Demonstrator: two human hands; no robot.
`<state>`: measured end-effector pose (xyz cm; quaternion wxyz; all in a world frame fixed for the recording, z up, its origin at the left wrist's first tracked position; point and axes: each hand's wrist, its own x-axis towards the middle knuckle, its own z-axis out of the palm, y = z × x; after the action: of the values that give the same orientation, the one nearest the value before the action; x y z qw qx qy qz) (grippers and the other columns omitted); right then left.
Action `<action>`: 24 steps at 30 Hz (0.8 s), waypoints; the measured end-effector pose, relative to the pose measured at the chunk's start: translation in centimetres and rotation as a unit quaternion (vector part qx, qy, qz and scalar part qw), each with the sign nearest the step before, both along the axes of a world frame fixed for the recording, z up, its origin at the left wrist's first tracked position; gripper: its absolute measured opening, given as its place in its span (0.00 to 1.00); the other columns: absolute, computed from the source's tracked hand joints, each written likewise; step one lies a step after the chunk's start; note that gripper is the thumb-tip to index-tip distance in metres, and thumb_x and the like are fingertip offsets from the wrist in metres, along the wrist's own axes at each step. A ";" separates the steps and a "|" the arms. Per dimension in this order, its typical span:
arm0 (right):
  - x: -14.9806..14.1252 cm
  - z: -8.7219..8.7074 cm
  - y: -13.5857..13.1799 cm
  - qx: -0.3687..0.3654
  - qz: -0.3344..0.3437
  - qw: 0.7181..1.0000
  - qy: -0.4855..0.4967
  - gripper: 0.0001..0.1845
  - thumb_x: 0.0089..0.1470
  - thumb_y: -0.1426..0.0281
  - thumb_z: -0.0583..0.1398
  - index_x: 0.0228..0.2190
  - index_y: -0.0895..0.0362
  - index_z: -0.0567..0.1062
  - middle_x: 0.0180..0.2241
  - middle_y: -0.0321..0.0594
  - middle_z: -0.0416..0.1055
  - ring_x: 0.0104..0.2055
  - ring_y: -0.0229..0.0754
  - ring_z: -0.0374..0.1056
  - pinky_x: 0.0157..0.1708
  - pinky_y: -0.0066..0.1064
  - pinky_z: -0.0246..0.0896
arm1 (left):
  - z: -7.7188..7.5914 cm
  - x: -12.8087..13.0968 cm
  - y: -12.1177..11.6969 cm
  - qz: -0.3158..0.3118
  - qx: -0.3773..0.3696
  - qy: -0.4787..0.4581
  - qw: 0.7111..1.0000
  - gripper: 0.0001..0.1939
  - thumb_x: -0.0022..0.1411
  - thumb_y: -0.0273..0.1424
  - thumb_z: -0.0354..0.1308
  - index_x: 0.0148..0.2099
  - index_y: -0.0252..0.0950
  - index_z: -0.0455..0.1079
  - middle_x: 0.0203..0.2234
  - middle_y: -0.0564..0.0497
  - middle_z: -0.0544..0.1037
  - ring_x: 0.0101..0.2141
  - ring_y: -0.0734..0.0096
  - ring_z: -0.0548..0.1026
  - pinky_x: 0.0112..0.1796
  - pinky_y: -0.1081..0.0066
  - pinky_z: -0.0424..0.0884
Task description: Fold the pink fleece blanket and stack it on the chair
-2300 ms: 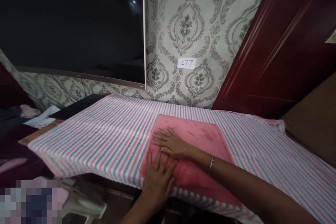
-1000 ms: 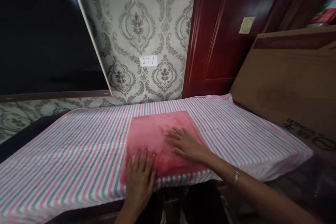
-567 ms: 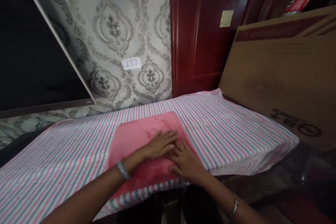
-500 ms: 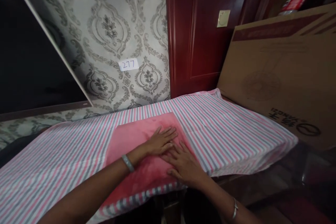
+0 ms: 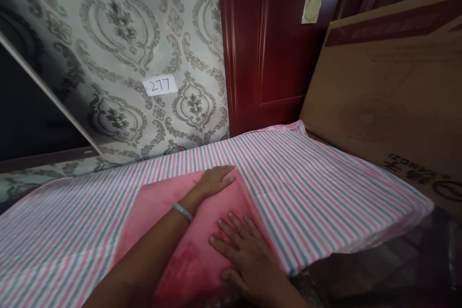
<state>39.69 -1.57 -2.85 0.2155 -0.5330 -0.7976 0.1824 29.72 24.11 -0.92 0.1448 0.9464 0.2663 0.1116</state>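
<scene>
A folded pink cloth lies on a surface covered by a pink, grey and white striped sheet. My left hand rests flat at the cloth's far right corner, fingers stretched out and together, a silver bracelet on its wrist. My right hand lies flat on the near right part of the cloth, fingers spread, close to the front edge. Neither hand holds anything.
A large brown cardboard box leans at the right, against the sheet's edge. A dark red door stands behind. Patterned wallpaper carries a white label reading 277. A dark screen fills the far left.
My left arm has crossed onto the cloth and its hand has slid toward the far right corner. My right hand has drawn back toward the front edge. The view has swung right.
</scene>
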 end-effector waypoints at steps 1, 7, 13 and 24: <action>0.0 -0.1 0.0 -0.006 -0.001 1.000 -0.001 0.37 0.62 0.58 0.63 0.67 0.34 0.55 0.72 0.27 0.40 0.74 0.53 0.32 0.71 0.58 0.27 | -0.1 0.0 -0.1 0.000 0.000 -0.005 1.000 0.33 0.70 0.53 0.44 0.70 0.45 0.60 0.66 0.48 0.65 0.65 0.54 0.63 0.63 0.52 0.57; -0.1 -0.6 0.2 0.008 -0.004 1.000 -0.012 0.36 0.63 0.57 0.61 0.68 0.34 0.54 0.72 0.28 0.41 0.73 0.56 0.34 0.70 0.61 0.30 | -0.2 -0.3 -0.6 0.010 0.016 -0.002 1.000 0.34 0.71 0.53 0.42 0.71 0.44 0.56 0.66 0.47 0.64 0.65 0.55 0.63 0.63 0.53 0.58; 0.1 -0.6 0.3 0.068 -0.004 0.996 -0.052 0.32 0.67 0.51 0.55 0.68 0.36 0.54 0.72 0.31 0.43 0.74 0.53 0.35 0.69 0.61 0.34 | 1.2 0.1 -1.6 0.027 0.033 0.039 0.998 0.32 0.72 0.48 0.43 0.73 0.44 0.51 0.68 0.44 0.61 0.66 0.55 0.62 0.64 0.50 0.56; 3.8 -2.1 0.7 0.201 -0.116 0.964 0.129 0.32 0.69 0.50 0.46 0.66 0.51 0.62 0.68 0.44 0.55 0.71 0.50 0.49 0.69 0.52 0.44 | 4.7 -13.5 -6.3 0.184 0.077 0.131 0.971 0.33 0.70 0.46 0.46 0.72 0.41 0.53 0.70 0.40 0.55 0.70 0.44 0.49 0.65 0.35 0.37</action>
<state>43.53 -0.91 -4.93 0.4387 -0.5396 -0.7162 0.0592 16.26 17.84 3.79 0.0122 0.8958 0.4433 0.0312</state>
